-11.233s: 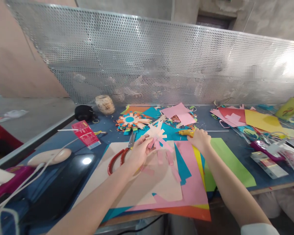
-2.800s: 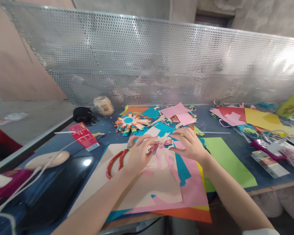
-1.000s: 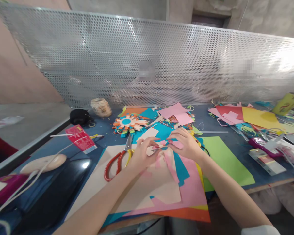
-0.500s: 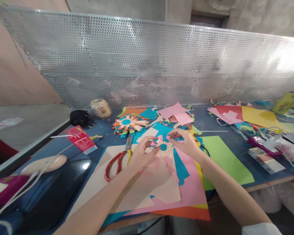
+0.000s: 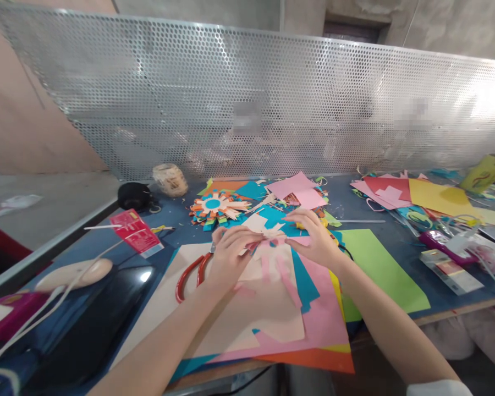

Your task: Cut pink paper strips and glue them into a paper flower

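Note:
A small cream paper flower (image 5: 274,234) with a blue centre is tilted above the stacked sheets, partly hidden by fingers. My left hand (image 5: 234,248) pinches its left edge between thumb and fingers. Close by on the right, my right hand (image 5: 314,240) has its thumb and fingers spread apart, with nothing visible between them. Red-handled scissors (image 5: 185,279) lie under my left forearm, partly covered by it. Beneath both hands are a cream sheet (image 5: 231,324) and a pink sheet (image 5: 324,324).
A larger layered paper flower (image 5: 213,204) lies behind my left hand among paper scraps. A green sheet (image 5: 379,269) is at the right. Toward the left are a red packet (image 5: 136,234), a black phone-like slab (image 5: 103,324) and a roll of tape (image 5: 170,180). A perforated metal screen (image 5: 190,99) stands behind.
My right hand has opened from a pinch and drawn slightly off the flower. My left hand has turned over, its fingers now across the top, and the flower has tipped.

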Demonstrator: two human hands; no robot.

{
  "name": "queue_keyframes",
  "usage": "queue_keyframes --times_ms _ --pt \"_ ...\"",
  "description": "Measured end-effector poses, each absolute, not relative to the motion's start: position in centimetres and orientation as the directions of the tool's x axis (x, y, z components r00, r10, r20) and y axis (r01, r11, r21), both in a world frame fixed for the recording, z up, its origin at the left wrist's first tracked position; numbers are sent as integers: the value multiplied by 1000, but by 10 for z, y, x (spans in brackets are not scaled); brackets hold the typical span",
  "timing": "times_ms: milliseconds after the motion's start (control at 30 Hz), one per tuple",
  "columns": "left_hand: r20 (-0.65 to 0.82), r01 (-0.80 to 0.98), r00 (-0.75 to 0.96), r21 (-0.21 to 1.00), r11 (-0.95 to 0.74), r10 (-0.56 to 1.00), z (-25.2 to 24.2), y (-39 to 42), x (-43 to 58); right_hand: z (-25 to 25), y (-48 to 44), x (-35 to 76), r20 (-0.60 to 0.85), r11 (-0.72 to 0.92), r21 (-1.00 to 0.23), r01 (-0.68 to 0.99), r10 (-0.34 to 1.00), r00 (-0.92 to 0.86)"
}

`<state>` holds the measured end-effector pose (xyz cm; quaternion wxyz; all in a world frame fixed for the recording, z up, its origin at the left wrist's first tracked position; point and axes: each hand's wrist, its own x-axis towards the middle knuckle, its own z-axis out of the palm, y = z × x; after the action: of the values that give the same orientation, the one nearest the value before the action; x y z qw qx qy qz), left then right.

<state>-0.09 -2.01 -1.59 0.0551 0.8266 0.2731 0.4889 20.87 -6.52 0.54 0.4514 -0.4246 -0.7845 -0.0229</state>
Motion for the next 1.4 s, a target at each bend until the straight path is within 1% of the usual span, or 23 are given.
queue_keyframes --times_ms 67,133,200,400,667,867,1000,1200,1400 --pt "842 388 388 219 -895 375 -14 -20 -6 6 -67 209 778 688 -195 699 543 -317" --pt "869 409 377 155 -899 321 -14 -20 -7 4 -68 208 797 719 -92 689 468 -382" --pt "866 428 388 135 -894 316 -16 -20 -7 3 -69 206 799 732 -37 680 431 -420" --pt "841 416 440 120 -901 315 -23 -18 -5 3 -72 200 779 724 76 686 386 -494" --pt "859 402 439 73 -913 262 -21 -19 -4 4 -72 200 770 722 72 688 398 -499" --pt "858 399 442 73 -914 262 -20 -19 -3 5 -73 199 752 724 11 689 448 -483" --pt "858 393 449 62 -917 250 -21 -19 -3 4 -74 200 739 723 5 691 463 -490" --pt "865 383 440 63 -922 242 -22 -18 -3 3 -72 201 748 701 7 713 469 -469" --pt "865 380 436 75 -922 250 -21 -18 -2 4 -73 202 781 704 16 710 435 -448"
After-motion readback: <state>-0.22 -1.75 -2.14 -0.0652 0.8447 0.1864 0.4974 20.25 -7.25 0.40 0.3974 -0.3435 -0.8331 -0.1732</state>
